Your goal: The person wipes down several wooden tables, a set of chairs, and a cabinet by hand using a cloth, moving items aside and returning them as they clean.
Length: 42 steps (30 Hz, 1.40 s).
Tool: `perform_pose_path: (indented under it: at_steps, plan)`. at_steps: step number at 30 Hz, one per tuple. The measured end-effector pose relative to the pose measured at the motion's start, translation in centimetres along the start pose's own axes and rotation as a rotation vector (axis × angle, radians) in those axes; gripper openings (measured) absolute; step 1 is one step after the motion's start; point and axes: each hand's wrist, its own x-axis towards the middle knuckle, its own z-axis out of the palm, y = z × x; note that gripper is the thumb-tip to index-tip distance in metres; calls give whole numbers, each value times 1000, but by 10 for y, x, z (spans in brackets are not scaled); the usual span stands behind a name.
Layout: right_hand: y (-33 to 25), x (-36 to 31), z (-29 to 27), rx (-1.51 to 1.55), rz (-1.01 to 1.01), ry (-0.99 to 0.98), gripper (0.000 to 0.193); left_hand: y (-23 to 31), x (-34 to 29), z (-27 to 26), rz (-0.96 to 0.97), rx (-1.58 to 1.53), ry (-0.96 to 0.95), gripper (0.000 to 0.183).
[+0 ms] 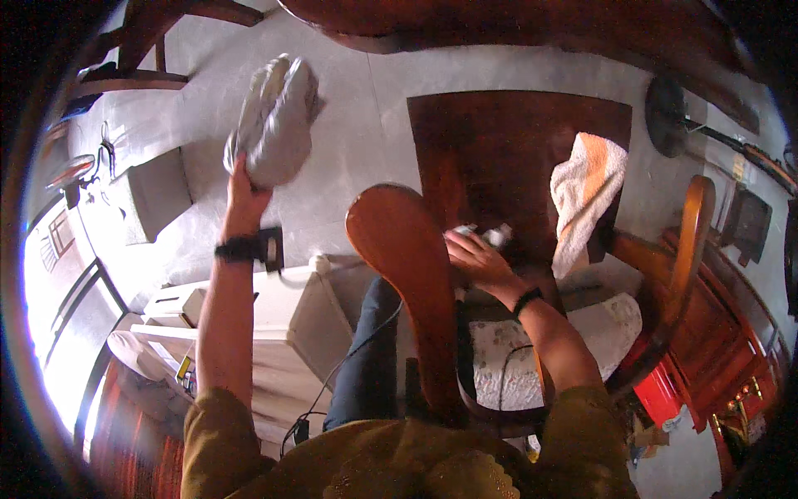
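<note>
My left hand [248, 200] reaches out over the grey floor, its fingers closed on the near end of a pale grey, puffy bundle [274, 125]. The bundle looks like folded cloth or a bag, and motion blurs it. Beyond the curved wooden armrest [399, 241], my right hand [482, 259] is bent over a small crumpled white thing [496, 234] at the dark brown wooden tabletop [490, 141]. Its fingertips are partly hidden, so its grip on that thing is unclear. A white and orange towel [590, 187] drapes over the tabletop's right side.
A chair seat with a patterned pale cushion [540, 349] lies under my right forearm. A cream cabinet [274, 312] stands at my left, and a grey box [151, 195] beyond it. Dark wooden furniture [499, 21] crosses the far edge. A round black base [665, 116] stands far right.
</note>
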Motion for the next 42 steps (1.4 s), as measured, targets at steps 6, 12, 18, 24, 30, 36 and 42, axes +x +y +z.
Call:
perform_pose_path:
  at_steps: [6,12,18,24,30,36,42]
  plan:
    - [90,99,-66,-147,181,273,43,-42,-111,-42,-171,60,23,52]
    - [79,103,-68,-254,206,286,50,-64,-177,-66,-263,93,30,55]
    - [5,-80,-22,362,196,-412,43,-59,-264,-78,-297,54,62,55]
    - [22,-76,-153,808,814,-235,29,-14,-337,-67,-167,84,-111,65]
    - [-43,-103,-355,670,527,500,35,42,-406,-18,155,445,-230,61]
    - [-145,-243,-373,1330,633,1041,46,26,-482,-5,269,477,-296,63]
    - [-230,-336,-287,1661,696,1187,42,-45,-570,-31,288,377,-299,40]
